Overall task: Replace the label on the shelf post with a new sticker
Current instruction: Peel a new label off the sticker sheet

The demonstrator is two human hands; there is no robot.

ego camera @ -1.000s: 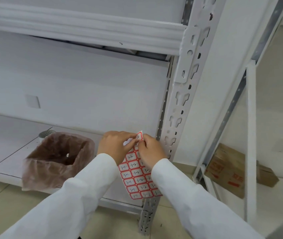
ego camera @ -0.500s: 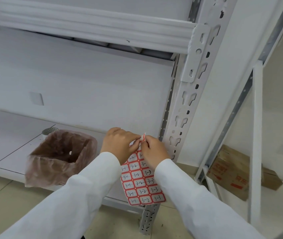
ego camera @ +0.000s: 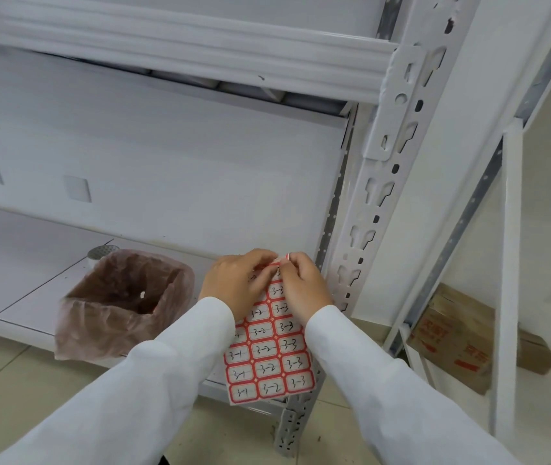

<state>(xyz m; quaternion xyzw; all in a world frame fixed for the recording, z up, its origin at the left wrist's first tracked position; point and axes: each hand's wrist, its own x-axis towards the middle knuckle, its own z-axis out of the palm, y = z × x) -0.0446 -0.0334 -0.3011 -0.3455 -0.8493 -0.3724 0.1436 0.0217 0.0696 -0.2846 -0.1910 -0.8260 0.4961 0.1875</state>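
A sheet of red-bordered stickers [ego camera: 269,360] marked 3-1, 3-2 and 3-3 hangs in front of the lower shelf. My left hand [ego camera: 237,280] pinches the sheet's top edge. My right hand [ego camera: 302,283] pinches a small sticker [ego camera: 287,256] that is curled up off the sheet's top corner. Both hands sit just left of the white slotted shelf post [ego camera: 376,193]. No label shows on the visible part of the post.
A small bin lined with a brownish plastic bag [ego camera: 123,303] stands on the lower shelf [ego camera: 15,280] to the left. The upper shelf beam [ego camera: 180,52] runs overhead. A cardboard box [ego camera: 458,337] lies on the floor to the right, behind a second frame's upright [ego camera: 507,263].
The view has shifted slightly. My right hand has peeled the corner sticker further up off the sheet; the sheet hangs lower below my hands.
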